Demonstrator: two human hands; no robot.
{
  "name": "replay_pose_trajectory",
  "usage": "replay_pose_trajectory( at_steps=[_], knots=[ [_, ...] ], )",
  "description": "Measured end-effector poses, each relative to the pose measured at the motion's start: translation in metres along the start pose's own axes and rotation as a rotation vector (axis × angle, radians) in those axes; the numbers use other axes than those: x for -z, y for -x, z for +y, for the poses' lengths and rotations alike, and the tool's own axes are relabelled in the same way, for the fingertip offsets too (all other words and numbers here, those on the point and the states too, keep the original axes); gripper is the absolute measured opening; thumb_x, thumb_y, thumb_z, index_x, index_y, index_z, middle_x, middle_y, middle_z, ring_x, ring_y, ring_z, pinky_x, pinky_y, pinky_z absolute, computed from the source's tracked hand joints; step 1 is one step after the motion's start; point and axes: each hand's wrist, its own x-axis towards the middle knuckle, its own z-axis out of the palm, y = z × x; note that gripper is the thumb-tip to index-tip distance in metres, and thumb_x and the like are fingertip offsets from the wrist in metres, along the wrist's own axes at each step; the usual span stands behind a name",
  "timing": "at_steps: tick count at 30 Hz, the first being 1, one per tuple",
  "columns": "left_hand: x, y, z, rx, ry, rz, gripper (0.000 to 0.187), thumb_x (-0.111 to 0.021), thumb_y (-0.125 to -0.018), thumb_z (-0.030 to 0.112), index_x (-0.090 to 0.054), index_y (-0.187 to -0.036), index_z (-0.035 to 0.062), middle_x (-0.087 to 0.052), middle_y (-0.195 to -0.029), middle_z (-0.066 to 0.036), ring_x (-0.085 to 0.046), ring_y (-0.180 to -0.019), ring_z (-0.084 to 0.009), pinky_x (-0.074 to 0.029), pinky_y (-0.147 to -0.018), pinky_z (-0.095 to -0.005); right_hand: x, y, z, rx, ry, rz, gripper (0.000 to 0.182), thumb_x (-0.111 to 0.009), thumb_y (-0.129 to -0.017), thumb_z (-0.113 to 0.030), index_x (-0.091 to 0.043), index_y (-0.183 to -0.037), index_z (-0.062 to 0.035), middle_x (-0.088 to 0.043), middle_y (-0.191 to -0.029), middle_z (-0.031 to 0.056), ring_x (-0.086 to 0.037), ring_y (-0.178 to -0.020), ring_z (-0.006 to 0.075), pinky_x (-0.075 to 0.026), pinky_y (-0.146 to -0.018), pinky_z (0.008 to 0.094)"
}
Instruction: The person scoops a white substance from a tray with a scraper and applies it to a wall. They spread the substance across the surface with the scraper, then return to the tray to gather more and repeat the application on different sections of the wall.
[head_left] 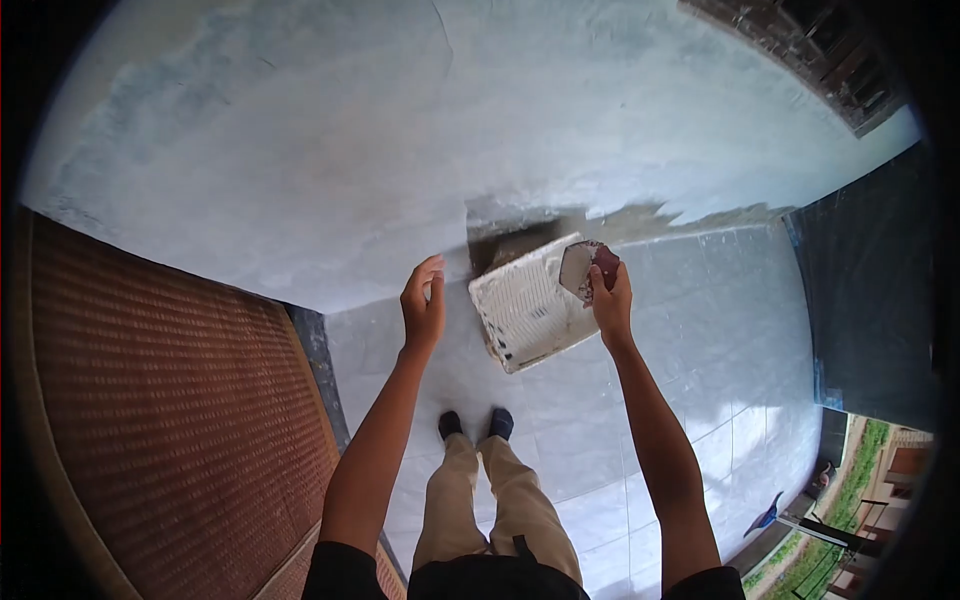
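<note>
My right hand (614,300) is closed around a scraper (577,270) with a wide pale blade and a dark red handle. Whitish residue clings to the scraper. Just behind and below the blade is a white ridged paint tray (530,315), smeared with pale material, seen over the floor near the wall's foot. My left hand (424,305) is raised to the left of the tray, apart from it. Its fingers are slightly bent, the thumb stands off from them, and nothing is in it.
A pale, patchily coated wall (330,150) rises ahead, with a bare grey patch (510,225) low down. Light sheeting or tiles (700,350) cover the floor. A brown woven panel (170,400) stands left, a dark panel (870,290) right. Grass (860,470) shows outside.
</note>
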Motion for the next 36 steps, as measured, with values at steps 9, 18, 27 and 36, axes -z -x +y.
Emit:
replay_pose_trajectory(
  at_steps=[9, 18, 27, 36],
  knots=[
    [-0.055, 0.082, -0.134, 0.284, 0.075, -0.039, 0.031, -0.050, -0.098, 0.013, -0.055, -0.127, 0.0033, -0.063, -0.121, -0.013, -0.060, -0.107, -0.0196, -0.046, -0.092, -0.0324, 0.001, -0.020, 0.161, 0.141, 0.510, 0.099, 0.027, -0.060, -0.091, -0.016, -0.052, -0.109, 0.0025, -0.064, -0.094, 0.0272, -0.063, -0.089, 0.0454, -0.049, -0.077, 0.0476],
    [-0.114, 0.122, -0.224, 0.402, 0.092, -0.060, 0.040, -0.054, -0.097, 0.013, -0.046, -0.135, 0.0023, -0.054, -0.128, -0.018, -0.060, -0.106, -0.0260, -0.049, -0.092, -0.0368, -0.017, -0.061, 0.235, 0.103, 0.808, -0.009, 0.028, -0.056, -0.093, -0.018, -0.047, -0.113, -0.0017, -0.064, -0.096, 0.0292, -0.061, -0.091, 0.0492, -0.045, -0.077, 0.0562],
    [-0.145, 0.131, -0.249, 0.467, 0.052, -0.082, 0.053, -0.054, -0.097, 0.018, -0.035, -0.145, 0.0014, -0.048, -0.132, -0.017, -0.057, -0.106, -0.0258, -0.049, -0.089, -0.0368, -0.032, -0.077, 0.257, 0.229, 0.905, -0.064, 0.018, -0.052, -0.094, -0.015, -0.045, -0.107, -0.0046, -0.065, -0.092, 0.0265, -0.062, -0.087, 0.0474, -0.046, -0.073, 0.0566],
    [-0.144, 0.134, -0.260, 0.484, 0.123, -0.080, 0.053, -0.052, -0.097, 0.015, -0.037, -0.145, 0.0004, -0.051, -0.132, -0.019, -0.059, -0.107, -0.0251, -0.048, -0.091, -0.0351, -0.050, -0.067, 0.256, 0.333, 0.977, -0.106, 0.012, -0.051, -0.095, -0.011, -0.045, -0.104, -0.0061, -0.062, -0.084, 0.0220, -0.061, -0.081, 0.0413, -0.048, -0.069, 0.0550]
  ],
)
